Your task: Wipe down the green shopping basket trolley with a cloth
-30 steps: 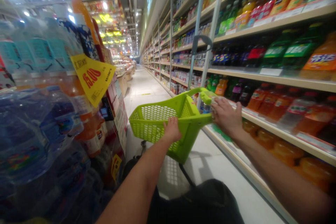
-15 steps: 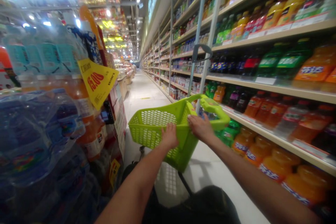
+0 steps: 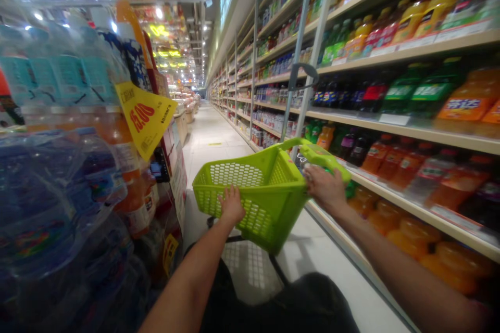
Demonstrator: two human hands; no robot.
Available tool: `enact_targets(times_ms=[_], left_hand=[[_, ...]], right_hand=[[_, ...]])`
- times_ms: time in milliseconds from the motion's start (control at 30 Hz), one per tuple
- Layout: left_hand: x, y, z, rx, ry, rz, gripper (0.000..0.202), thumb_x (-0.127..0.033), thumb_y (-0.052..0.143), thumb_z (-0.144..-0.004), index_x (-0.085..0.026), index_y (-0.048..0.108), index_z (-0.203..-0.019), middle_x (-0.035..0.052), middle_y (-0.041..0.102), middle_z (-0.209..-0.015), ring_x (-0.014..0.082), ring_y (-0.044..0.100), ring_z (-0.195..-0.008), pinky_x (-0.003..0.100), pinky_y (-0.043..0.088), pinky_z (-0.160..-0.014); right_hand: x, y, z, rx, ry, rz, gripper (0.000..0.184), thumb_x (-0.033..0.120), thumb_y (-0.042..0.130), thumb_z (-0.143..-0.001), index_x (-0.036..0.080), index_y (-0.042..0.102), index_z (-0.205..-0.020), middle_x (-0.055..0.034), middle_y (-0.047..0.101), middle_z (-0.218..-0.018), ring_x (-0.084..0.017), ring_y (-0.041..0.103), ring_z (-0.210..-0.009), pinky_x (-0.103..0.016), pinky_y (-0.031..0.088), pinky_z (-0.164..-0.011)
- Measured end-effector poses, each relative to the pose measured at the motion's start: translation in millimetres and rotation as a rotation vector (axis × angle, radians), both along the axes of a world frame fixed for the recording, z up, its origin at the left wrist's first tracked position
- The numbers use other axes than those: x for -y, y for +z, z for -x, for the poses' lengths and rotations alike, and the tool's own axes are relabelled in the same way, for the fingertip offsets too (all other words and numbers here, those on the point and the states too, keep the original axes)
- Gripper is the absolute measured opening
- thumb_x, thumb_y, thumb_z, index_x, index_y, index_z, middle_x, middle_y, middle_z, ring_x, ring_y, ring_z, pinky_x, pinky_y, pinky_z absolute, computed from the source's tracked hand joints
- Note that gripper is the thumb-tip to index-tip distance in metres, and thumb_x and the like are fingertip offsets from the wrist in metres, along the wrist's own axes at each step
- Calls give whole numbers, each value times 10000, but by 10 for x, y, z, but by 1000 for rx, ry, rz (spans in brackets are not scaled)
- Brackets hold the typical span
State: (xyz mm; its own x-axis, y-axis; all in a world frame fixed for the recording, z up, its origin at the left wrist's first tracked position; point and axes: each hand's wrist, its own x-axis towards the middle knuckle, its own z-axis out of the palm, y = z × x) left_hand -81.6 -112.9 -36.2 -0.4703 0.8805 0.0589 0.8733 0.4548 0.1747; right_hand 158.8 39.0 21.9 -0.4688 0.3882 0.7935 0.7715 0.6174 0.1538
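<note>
A lime-green plastic shopping cart (image 3: 273, 208) with perforated walls stands turned sideways in front of me, its basket appearing unloaded where I can see in. My left hand (image 3: 233, 207) lies against the near side wall, fingers apart and their tips at the rim. At the cart's right end, my right hand (image 3: 326, 188) is closed round the rear rim beside the green handle (image 3: 322, 155). Part of that grip is hidden behind the hand itself.
Shelves (image 3: 410, 125) of soda bottles line the right side, close to the cart's handle end. On the left rise stacked wrapped bottles (image 3: 42, 192) with a yellow price sign (image 3: 144, 119). A pale tiled aisle (image 3: 207, 125) runs ahead between them.
The cart's handle end has shifted right, toward the shelves. My right hand has moved right along with it, while my left hand has slid left along the side wall and slightly down.
</note>
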Motion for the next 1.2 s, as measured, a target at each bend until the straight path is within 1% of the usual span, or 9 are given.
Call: enact_targets(times_ms=[100,200,300,433,533,733,833,1033,1200], left_hand=[[34,45,-46,7,-8,4,860,-273,538,-684,-183,124,-1433,67,66,-1523,297,76,-1382,564,136,-1079],[92,86,-76,18,-29,0,850,-249,536,-679,-187,142,-1429,65,86,-1522,294,89,-1381,569,140,-1077],[140,86,-51,4,-59,-23,805,-232,521,-694,-191,176,-1421,68,125,-1517,280,116,-1379,561,118,-1086],[166,0,58,-10,20,-48,789,-229,532,-705,-182,193,-1416,78,125,-1515,266,123,-1380,553,124,-1086],[169,-58,110,-14,13,-33,839,-220,556,-679,-172,170,-1423,73,96,-1518,271,117,-1380,568,127,-1081],[225,2,109,-7,-16,-20,794,-224,524,-701,-178,188,-1420,71,119,-1516,286,125,-1377,554,158,-1079],[257,28,139,-15,-26,-11,791,-225,518,-710,-194,174,-1422,70,113,-1518,284,118,-1379,551,164,-1077],[248,-49,176,-33,-38,-42,785,-217,510,-709,-188,178,-1420,73,118,-1517,271,122,-1379,533,157,-1087],[225,-92,167,-34,-21,-59,796,-204,512,-702,-183,173,-1422,61,102,-1520,263,109,-1382,520,152,-1093]], right_hand=[[166,-82,232,99,87,33,340,189,387,-833,176,582,-1111,-112,648,-1112,-240,593,-957,-466,262,-956],[231,-120,301,142,130,38,359,167,396,-826,192,571,-1138,-104,652,-1106,-242,601,-947,-473,257,-964],[181,-105,178,116,111,34,320,218,397,-847,178,582,-1105,-113,648,-1110,-245,606,-935,-496,247,-964],[74,-69,-38,49,73,10,309,270,387,-868,167,581,-1086,-113,654,-1093,-237,608,-938,-507,230,-975],[60,-84,-46,17,56,13,308,272,386,-872,159,584,-1080,-119,650,-1104,-237,605,-949,-504,231,-979],[286,-217,387,128,141,125,329,249,337,-902,191,574,-1123,-106,613,-1182,-236,568,-1025,-496,243,-984],[348,-205,514,198,185,159,347,214,320,-900,220,567,-1143,-93,599,-1205,-226,542,-1057,-505,215,-1006],[242,-17,239,119,-37,95,366,171,385,-840,167,552,-1165,-133,554,-1251,-267,491,-1099,-534,191,-1010],[297,-173,334,132,15,127,361,172,345,-865,160,555,-1158,-125,577,-1221,-244,513,-1075,-480,234,-1001]])
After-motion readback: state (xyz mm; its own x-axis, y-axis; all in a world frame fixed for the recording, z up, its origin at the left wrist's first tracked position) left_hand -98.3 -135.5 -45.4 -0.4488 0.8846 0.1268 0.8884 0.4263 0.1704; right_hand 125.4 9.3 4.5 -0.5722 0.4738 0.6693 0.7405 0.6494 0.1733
